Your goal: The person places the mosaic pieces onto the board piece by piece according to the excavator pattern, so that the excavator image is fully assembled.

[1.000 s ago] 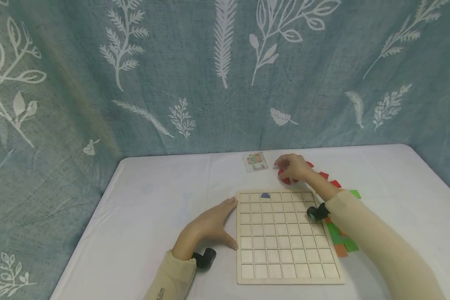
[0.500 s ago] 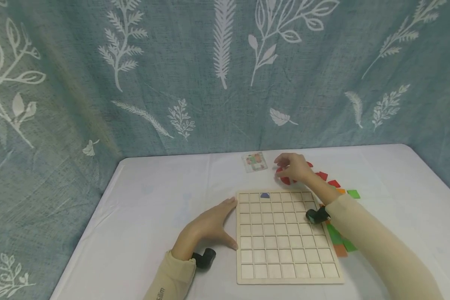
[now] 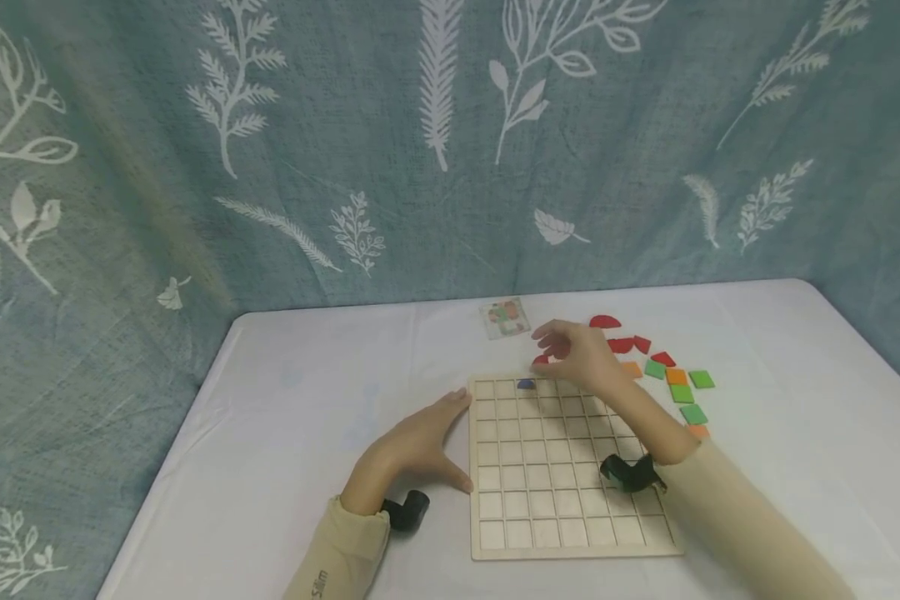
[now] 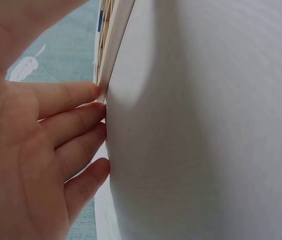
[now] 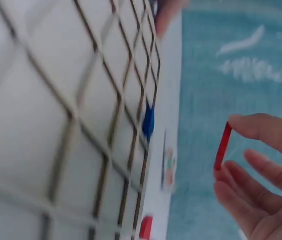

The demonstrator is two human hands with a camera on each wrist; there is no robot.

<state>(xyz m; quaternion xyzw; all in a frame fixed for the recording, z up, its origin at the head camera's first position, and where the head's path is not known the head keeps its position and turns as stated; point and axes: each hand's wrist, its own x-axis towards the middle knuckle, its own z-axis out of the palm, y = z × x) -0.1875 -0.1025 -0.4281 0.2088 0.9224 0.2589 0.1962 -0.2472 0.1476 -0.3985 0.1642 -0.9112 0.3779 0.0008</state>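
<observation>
While your right hand (image 3: 581, 354) pinched the red piece (image 5: 222, 146), left hand (image 3: 420, 446) straight-fingered against the board (image 3: 555, 552) at nine o'clock, any slackening risked a drop.

From above, the head view looked forward and down over the tabletop (image 3: 292, 392). Close in, both wrist views shared the board (image 3: 536, 477) and curtain (image 3: 330, 125).
</observation>
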